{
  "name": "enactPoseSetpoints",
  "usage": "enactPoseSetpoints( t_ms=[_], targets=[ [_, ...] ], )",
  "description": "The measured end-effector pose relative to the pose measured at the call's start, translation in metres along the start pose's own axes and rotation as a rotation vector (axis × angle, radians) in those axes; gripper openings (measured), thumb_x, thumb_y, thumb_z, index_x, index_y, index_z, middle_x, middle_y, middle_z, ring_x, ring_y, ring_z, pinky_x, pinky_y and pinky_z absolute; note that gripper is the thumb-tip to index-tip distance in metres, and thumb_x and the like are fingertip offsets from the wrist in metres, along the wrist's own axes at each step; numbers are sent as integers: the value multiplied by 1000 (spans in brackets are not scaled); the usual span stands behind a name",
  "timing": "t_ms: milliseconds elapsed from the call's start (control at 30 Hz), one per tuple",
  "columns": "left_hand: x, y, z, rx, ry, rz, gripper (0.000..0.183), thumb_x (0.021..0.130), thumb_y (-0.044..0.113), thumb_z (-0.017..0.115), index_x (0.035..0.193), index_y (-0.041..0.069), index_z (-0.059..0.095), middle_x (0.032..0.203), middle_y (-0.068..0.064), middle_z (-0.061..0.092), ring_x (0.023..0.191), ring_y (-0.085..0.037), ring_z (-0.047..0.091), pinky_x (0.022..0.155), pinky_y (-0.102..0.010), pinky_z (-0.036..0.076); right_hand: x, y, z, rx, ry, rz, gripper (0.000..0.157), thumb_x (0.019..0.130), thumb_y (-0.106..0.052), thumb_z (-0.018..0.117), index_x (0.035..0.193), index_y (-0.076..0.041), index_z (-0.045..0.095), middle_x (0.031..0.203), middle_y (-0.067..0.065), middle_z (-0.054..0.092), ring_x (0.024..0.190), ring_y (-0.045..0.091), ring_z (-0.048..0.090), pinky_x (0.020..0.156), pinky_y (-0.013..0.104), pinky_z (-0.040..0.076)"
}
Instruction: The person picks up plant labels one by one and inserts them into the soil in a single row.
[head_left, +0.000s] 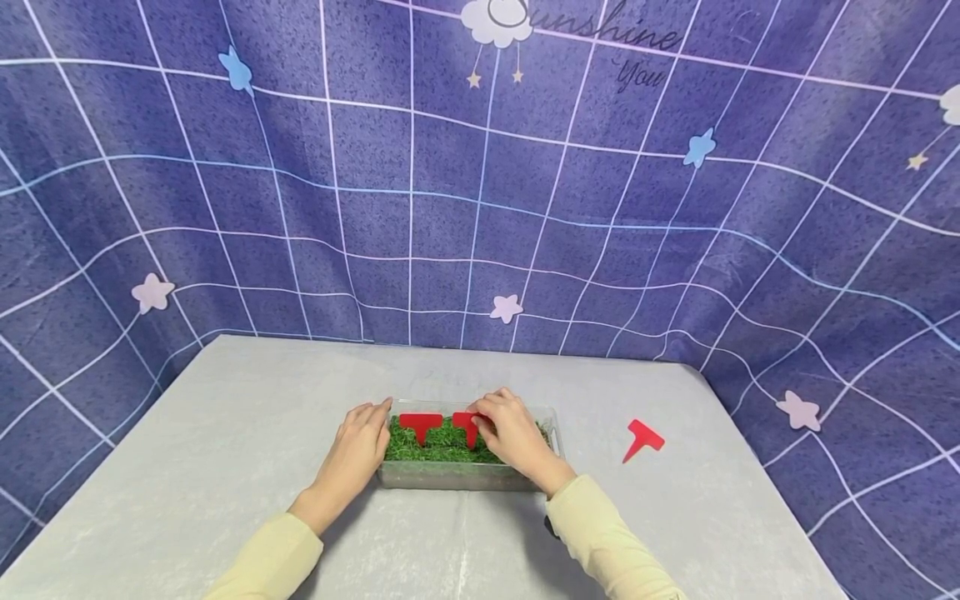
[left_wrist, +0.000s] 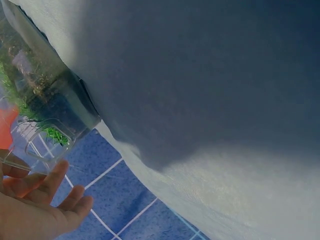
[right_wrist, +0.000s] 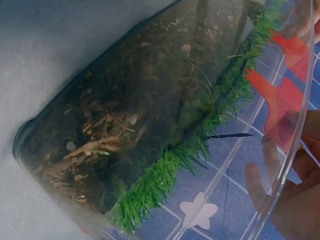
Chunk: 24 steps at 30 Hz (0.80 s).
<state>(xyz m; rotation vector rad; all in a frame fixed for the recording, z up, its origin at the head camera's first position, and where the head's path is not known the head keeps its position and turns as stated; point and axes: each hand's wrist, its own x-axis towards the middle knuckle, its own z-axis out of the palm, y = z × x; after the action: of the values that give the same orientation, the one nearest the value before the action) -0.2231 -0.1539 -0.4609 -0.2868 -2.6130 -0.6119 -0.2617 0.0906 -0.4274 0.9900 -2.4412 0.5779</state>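
A clear plastic box [head_left: 465, 477] holds soil and green artificial-looking grass [head_left: 442, 452]. Two red T-shaped plant labels stand upright in the grass. My left hand [head_left: 362, 437] holds the rim at the box's left end; in the left wrist view its fingers [left_wrist: 56, 181] meet the wall by a handle cutout. With the right hand [head_left: 516, 429] I pinch the top of the right-hand label [head_left: 462, 420]. The left-hand label [head_left: 421, 423] stands untouched. Through the clear wall, the right wrist view shows the held label [right_wrist: 281, 107] with its stem down at the grass.
Another red plant label [head_left: 642, 437] lies flat on the pale tabletop [head_left: 697, 500], right of the box. Behind the table hangs a blue gridded cloth [head_left: 450, 208] with stars and clouds. A small dark object [head_left: 551, 527] shows beside the right sleeve.
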Motion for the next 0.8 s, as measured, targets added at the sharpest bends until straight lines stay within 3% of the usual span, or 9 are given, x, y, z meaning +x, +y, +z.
enactPoseSetpoints(
  t_ms=[800],
  targets=[
    [0,1,-1,-2,-4,-8,39,91,11,47,127,-1,49,120,-20,59,116,-38,48,96,-55,41,0,-3,-3,35,-29,55,12,81,-8,64,92,-13,68,89,-4,70,86,14,55,76,30,43]
  ],
)
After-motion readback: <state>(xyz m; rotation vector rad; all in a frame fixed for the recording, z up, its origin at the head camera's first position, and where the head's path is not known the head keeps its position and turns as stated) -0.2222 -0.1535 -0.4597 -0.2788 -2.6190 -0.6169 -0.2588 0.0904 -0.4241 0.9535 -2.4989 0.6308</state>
